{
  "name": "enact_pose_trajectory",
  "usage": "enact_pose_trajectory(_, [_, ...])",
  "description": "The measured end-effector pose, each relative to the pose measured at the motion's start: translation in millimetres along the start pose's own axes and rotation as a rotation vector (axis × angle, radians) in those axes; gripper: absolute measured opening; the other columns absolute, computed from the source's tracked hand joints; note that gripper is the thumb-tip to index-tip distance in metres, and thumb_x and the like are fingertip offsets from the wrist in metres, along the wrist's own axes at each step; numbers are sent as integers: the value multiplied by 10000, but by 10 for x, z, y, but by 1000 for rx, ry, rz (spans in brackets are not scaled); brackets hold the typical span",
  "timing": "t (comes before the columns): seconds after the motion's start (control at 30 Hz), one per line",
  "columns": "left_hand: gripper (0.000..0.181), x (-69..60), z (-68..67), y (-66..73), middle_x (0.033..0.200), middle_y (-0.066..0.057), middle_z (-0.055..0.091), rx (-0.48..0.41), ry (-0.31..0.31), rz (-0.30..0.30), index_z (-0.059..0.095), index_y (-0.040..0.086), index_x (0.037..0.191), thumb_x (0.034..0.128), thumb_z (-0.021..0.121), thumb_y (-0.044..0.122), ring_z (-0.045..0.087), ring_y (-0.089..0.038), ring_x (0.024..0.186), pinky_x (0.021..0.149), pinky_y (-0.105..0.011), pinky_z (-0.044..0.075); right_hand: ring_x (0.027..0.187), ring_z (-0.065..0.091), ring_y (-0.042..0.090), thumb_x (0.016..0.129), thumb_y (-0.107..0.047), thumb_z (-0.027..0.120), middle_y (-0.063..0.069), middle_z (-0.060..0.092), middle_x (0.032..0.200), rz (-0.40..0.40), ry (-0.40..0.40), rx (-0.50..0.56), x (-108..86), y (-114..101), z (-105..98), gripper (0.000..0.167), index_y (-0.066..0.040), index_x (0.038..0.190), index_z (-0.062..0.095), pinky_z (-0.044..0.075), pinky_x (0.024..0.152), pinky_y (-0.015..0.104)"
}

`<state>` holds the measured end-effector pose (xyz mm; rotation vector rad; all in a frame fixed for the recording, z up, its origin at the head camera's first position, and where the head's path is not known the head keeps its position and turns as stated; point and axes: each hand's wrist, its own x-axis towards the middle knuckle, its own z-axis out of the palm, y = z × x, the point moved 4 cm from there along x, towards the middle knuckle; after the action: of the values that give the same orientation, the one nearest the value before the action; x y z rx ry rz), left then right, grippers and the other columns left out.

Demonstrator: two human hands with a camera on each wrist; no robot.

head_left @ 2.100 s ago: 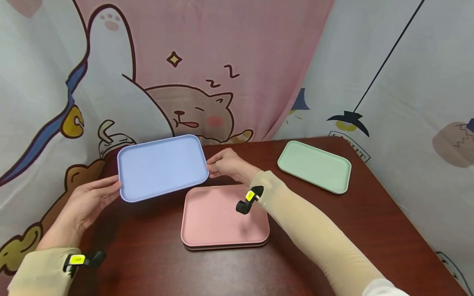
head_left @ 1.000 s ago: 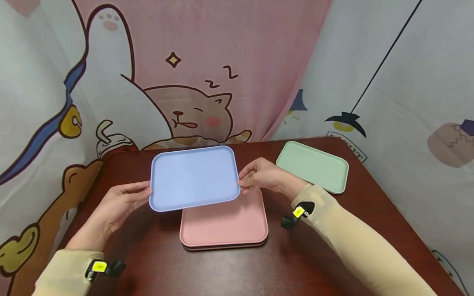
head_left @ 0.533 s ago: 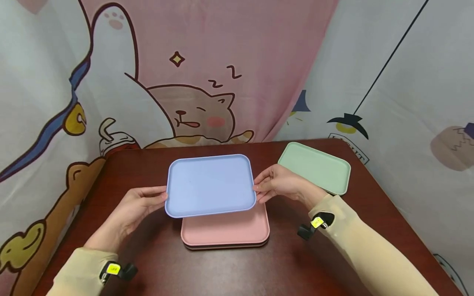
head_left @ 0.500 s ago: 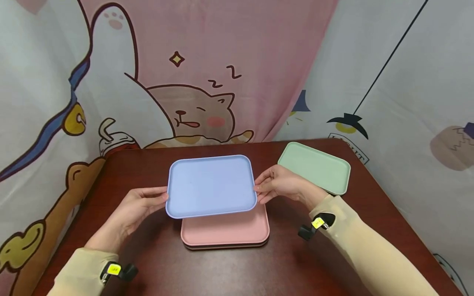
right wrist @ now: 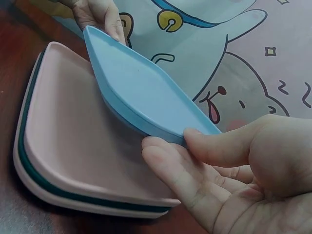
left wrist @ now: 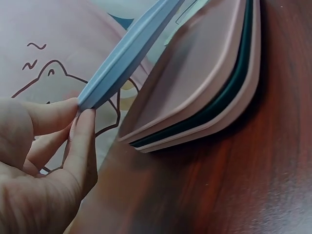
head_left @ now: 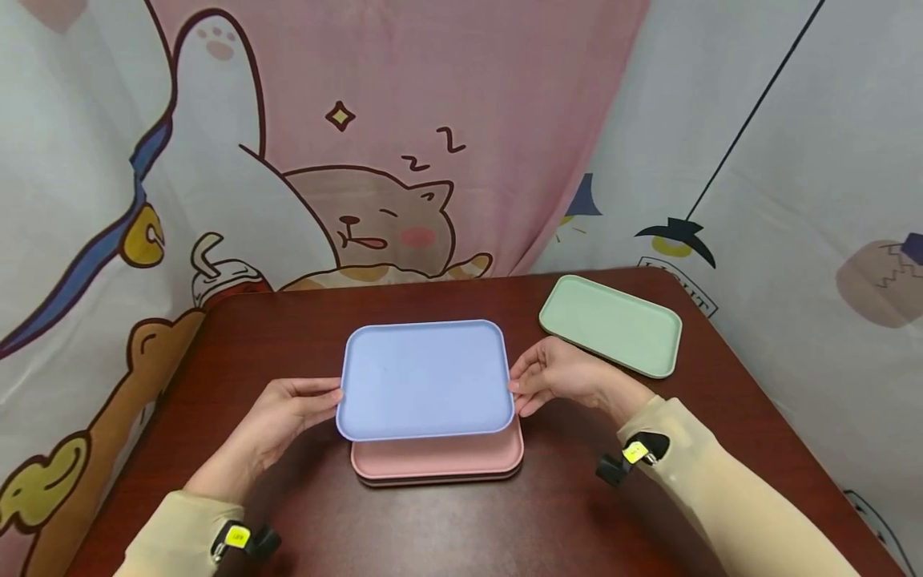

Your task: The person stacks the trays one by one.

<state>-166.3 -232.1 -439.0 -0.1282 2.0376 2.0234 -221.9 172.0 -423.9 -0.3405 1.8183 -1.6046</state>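
A blue tray is held level-ish above a pink tray, covering most of it in the head view. My left hand pinches its left edge between thumb and fingers. On the opposite edge, my right hand pinches it the same way. Both wrist views show the blue tray tilted and apart from the stack below. That stack has a pink tray on top, a dark green one in the middle and a pinkish one at the bottom.
A light green tray lies at the back right of the dark red-brown table, behind my right forearm. Patterned curtains hang along the table's back and sides.
Both hands have carried the blue tray from the back left rightward and toward the front, down over the pink tray. The pink stack and the green tray have stayed put.
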Motion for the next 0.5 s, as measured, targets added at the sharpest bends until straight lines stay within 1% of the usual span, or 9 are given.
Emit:
enact_pose_trajectory(0.27, [430, -21, 99, -103, 1209, -187, 728, 20, -15, -16, 617, -180, 1338, 971, 748, 2, 740, -166, 980, 914, -342, 612, 736, 760, 267, 966, 40, 736, 264, 741, 894, 20, -5, 10, -93, 137, -41, 180, 159, 1068, 649, 658, 753, 470])
enact_pose_trajectory(0.5, [397, -30, 144, -205, 1166, -196, 739, 24, -24, -28, 636, -191, 1300, 967, 747, -5, 742, -172, 963, 897, -348, 621, 734, 759, 267, 953, 52, 744, 257, 742, 899, 33, -16, 15, -162, 231, -27, 177, 158, 1065, 659, 659, 749, 457])
